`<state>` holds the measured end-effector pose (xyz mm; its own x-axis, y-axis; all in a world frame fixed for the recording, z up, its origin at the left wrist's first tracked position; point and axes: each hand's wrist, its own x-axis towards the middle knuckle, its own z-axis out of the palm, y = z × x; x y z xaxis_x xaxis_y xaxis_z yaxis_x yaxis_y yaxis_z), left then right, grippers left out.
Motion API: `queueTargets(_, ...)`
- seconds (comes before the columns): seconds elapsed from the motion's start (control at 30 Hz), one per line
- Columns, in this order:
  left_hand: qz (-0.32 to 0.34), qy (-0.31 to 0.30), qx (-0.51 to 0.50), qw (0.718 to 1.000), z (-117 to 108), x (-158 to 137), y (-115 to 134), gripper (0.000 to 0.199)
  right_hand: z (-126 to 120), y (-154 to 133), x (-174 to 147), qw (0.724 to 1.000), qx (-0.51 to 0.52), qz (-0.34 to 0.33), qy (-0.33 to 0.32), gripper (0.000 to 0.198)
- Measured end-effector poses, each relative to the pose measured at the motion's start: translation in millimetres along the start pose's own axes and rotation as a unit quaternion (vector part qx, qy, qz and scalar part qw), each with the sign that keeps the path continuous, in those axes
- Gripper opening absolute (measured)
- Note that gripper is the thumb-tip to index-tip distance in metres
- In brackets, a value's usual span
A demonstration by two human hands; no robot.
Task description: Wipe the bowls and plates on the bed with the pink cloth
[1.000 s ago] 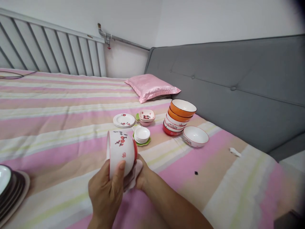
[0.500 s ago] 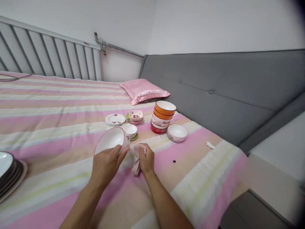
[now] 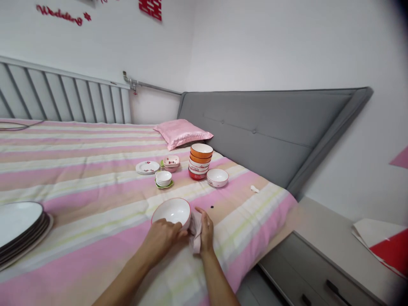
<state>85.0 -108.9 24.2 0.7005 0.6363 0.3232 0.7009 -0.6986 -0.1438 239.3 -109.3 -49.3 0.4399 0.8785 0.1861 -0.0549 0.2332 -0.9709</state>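
1. The white bowl [image 3: 172, 211] with a red rim stands upright on the striped bedspread [image 3: 79, 178], near the bed's front edge, with both hands against it.
2. The left hand [image 3: 161, 239] curls around the bowl's near wall, fingers closed on the side below the rim.
3. The right hand [image 3: 205, 229] lies flat and mostly open, pressing a pale pink cloth [image 3: 195, 234] against the bowl's right side.
4. The bowl looks like glazed ceramic: stiff, smooth, probably slippery and breakable, moderately weighty. The safest hold seems to be the rim pinched with a thumb inside, or a palm under the base.
5. The cloth is soft and limp and can be gathered anywhere.
6. Farther off sit a stack of small white dishes [image 3: 163, 178], a pile of flat plates [image 3: 147, 167], a stack of orange and red bowls [image 3: 200, 161] and a single white bowl [image 3: 217, 177].
7. Dark-edged plates [image 3: 19, 225] lie at the left.
8. Red wall lettering [image 3: 60, 14] appears to read "Wedding"; the bowls' own markings are too small to read.
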Motion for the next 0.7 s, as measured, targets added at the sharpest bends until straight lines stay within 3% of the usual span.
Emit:
queueTargets(0.23,0.097,0.017,-0.005,0.995,1,-44,23,0.028,-15,-19,-27,0.994,-0.019,0.012,-0.111,0.045)
queueTargets(0.37,0.11,0.026,-0.017,0.993,0,-60,25,0.03,-19,-29,-40,0.987,-0.024,0.003,-0.161,0.043)
queueTargets(0.57,0.066,0.063,-0.053,0.994,0,-65,38,0.03,-14,-22,-40,0.99,-0.074,0.026,-0.118,0.031)
queueTargets(0.7,0.005,0.139,-0.052,0.989,-4,-84,33,0.028,-16,-19,-38,0.989,-0.1,0.049,-0.099,0.031)
